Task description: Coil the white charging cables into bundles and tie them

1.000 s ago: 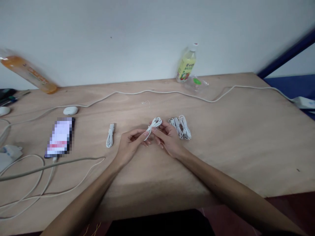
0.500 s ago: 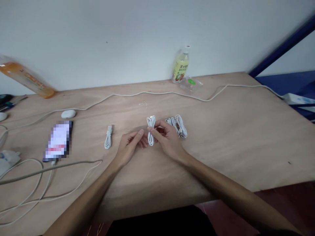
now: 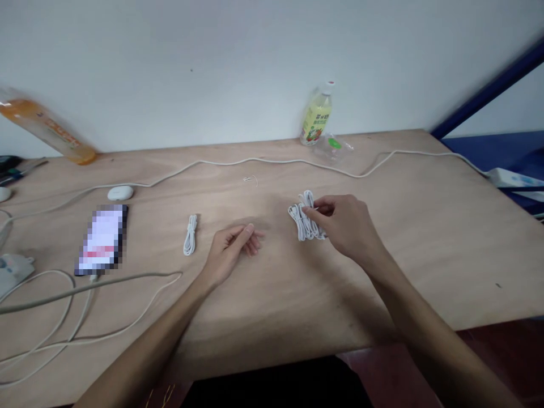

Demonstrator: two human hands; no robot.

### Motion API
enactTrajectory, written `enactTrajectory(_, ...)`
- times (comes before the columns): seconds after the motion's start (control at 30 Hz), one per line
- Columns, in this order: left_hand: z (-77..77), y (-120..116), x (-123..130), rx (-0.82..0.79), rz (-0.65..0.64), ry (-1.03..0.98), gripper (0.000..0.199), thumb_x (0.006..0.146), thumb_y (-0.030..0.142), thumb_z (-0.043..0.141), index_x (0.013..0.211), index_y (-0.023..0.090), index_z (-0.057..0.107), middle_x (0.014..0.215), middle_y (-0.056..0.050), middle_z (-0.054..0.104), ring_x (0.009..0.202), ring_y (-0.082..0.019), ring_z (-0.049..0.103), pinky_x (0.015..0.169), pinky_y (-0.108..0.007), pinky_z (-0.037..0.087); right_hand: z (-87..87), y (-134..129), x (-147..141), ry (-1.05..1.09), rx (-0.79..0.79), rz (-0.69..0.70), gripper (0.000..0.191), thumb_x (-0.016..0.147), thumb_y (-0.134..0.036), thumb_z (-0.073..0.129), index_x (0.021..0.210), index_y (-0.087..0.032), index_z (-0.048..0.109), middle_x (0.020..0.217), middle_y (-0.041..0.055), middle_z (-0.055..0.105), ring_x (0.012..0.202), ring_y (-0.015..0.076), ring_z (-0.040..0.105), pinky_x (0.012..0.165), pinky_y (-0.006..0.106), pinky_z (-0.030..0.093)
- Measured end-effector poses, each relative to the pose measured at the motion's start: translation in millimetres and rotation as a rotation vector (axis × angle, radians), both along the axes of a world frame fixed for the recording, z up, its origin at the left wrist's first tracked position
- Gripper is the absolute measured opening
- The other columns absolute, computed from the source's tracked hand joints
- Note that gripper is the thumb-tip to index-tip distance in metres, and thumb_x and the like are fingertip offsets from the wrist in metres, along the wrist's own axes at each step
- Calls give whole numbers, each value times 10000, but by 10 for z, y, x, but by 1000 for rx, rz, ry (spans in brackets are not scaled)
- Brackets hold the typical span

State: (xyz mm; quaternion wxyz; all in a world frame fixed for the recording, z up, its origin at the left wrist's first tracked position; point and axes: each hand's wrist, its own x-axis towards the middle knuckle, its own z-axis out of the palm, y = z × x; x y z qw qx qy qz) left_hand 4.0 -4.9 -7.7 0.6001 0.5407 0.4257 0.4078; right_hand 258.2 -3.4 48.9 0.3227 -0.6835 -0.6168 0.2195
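Note:
Pinched between the thumb and fingers of my right hand (image 3: pixel 349 225) is a folded bundle of white cable (image 3: pixel 308 198). It is over or against a group of similar white cable bundles (image 3: pixel 301 226) on the table; whether it touches them I cannot tell. My left hand (image 3: pixel 229 250) rests near the table's middle, fingers loosely apart and nothing in them. To its left lies a single bundled white cable (image 3: pixel 190 237), bound near its upper end.
A long white cord (image 3: pixel 272 161) crosses the wooden table (image 3: pixel 408 255). A phone (image 3: pixel 102 241) on a charging cable, a white case (image 3: pixel 120 193) and loose cords are at left. Toward the wall are an orange bottle (image 3: pixel 55 136), a yellow-labelled bottle (image 3: pixel 317 120) and clear plastic packaging (image 3: pixel 334 147).
My right hand has carried the cable bundle rightward from beside my left hand to the group of cables. The left hand has stayed nearly in place. The view has shifted slightly.

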Motion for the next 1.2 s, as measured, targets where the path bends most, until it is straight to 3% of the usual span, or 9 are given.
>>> enactTrajectory(0.17,-12,-4,-5,10,-10,15,498,951,653,758,879,173,867,721,-64,761,618,-168,673,587,-283,564,-101,24,-35,-116,36,-70,241,872,-394,831,712,-227,764,721,77,771,693,267,711,713,394,491)
enactTrajectory(0.3,-17,-4,-7,13,-10,14,493,949,652,760,877,176,867,719,-64,763,617,-169,674,586,-284,568,-159,45,-70,-198,50,-84,282,872,-363,817,654,-243,684,735,86,747,717,275,676,698,393,442)
enactTrajectory(0.67,-5,-10,2,12,-13,2,495,940,661,772,873,180,867,711,-57,756,611,-163,668,590,-284,571,-324,58,-149,-321,1,-148,214,858,-288,808,772,-255,615,808,91,674,776,266,600,661,358,337)
enactTrajectory(0.8,-7,-8,6,9,-19,3,471,952,630,767,874,176,866,706,-55,748,613,-162,666,592,-283,567,-253,56,-204,-294,-44,-149,196,881,-250,816,861,-248,621,915,133,693,975,334,613,693,362,391)
enactTrajectory(0.93,-2,-9,6,5,-16,-7,462,946,618,776,866,171,864,704,-48,744,613,-150,661,591,-268,557,-117,27,-310,-415,-133,-164,138,940,-260,785,1005,-201,679,1094,200,730,1138,377,609,728,371,445)
enactTrajectory(1.07,4,-10,4,-2,-16,3,471,943,622,773,875,165,863,698,-42,739,617,-149,661,599,-266,560,-30,-14,-398,-550,-214,-161,181,1018,-294,701,1149,-170,704,1190,209,749,1198,378,630,740,368,467)
enactTrajectory(1.2,-1,-8,9,-8,-16,-4,470,933,629,783,869,170,863,702,-40,742,617,-147,661,593,-259,555,-26,-35,-389,-568,-182,-167,235,1028,-316,673,1214,-177,709,1218,200,760,1206,373,649,739,363,485)
